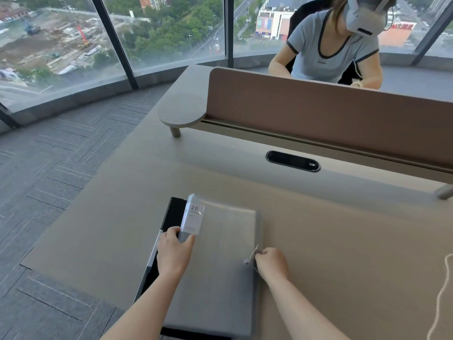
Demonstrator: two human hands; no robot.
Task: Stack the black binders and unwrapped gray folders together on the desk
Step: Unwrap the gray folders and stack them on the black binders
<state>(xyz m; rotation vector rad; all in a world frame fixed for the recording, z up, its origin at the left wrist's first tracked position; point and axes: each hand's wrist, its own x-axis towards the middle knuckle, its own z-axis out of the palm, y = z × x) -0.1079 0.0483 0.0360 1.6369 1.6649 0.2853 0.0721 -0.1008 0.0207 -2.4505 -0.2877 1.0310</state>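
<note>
Head view: flat gray folder (220, 261) lying on black binder (171, 217) near front edge of beige desk (343, 229). Left hand (174, 251) pinching white "20" label sheet (193, 217). Right hand (270, 263) closed around thin white string (253, 252) at folder's right edge.

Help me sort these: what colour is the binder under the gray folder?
Black. The binder shows best in the head view, jutting out left of the gray folder.

We see open desk (343, 241) to the right of the gray folder (220, 266) and beyond it. A divider panel (318, 114) walls off the far edge, and a white cord (441, 290) lies at far right.
</note>
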